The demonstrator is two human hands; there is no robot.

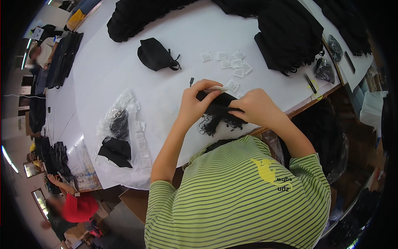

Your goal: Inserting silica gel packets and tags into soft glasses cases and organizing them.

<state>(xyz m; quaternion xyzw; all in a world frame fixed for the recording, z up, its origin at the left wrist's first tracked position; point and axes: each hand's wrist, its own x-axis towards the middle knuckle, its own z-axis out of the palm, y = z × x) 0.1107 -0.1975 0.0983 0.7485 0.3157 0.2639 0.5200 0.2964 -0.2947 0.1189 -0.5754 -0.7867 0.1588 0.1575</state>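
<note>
A black fabric piece (219,101) is held between my two hands, close to the table's near edge. My left hand (195,99) pinches its upper left part, where a white label (216,89) shows at the fingertips. On the other side my right hand (258,108) is closed, thumb and fingers gripping the cloth. Thin black cords (212,123) lie tangled just below the fabric. Several loose white labels (237,63) are scattered on the table beyond my hands. Farther left rests a folded black fabric piece (153,54) with cord loops at its right end.
A large pile of black fabric pieces (286,35) covers the far right. Near the right edge lie a black-handled tool (310,84) and a dark plastic-wrapped bundle (324,70). A clear plastic bag (118,103) with black items sits left. Another person in red (81,207) works at lower left.
</note>
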